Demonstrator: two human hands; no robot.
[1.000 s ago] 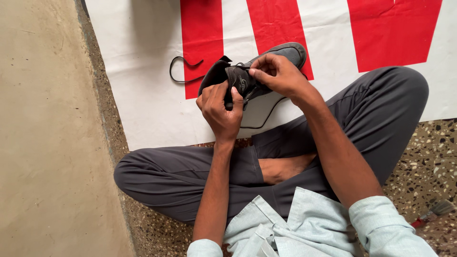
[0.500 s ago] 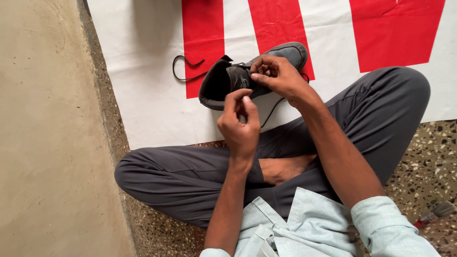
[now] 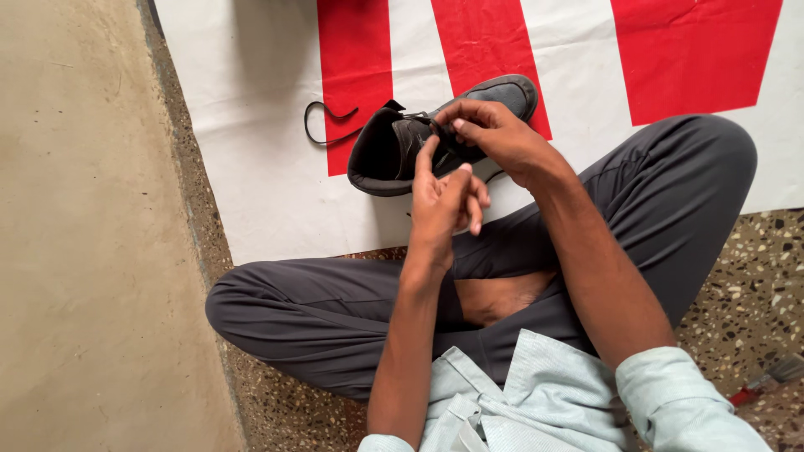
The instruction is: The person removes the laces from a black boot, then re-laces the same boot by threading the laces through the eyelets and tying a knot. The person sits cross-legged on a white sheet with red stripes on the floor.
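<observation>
A dark grey shoe (image 3: 381,155) lies on its side on a red and white striped sheet (image 3: 268,192), its opening towards me. My right hand (image 3: 498,134) rests on the shoe's lace area and pinches the black lace between thumb and fingers. Just in front of the shoe, my left hand (image 3: 444,197) has its index finger stretched up to the tongue and the other fingers loosely apart, with nothing visibly held. A loose loop of the lace (image 3: 322,127) lies on the sheet left of the shoe.
I sit cross-legged in dark grey trousers (image 3: 335,310) on a speckled terrazzo floor (image 3: 754,285). A plain tan floor strip (image 3: 84,251) runs along the left. A red-handled brush (image 3: 766,381) lies at the lower right.
My left hand let go of the shoe's heel, pulled back towards me, then came forward again with its index finger at the tongue. The shoe settled on the sheet. My right hand stayed at the laces.
</observation>
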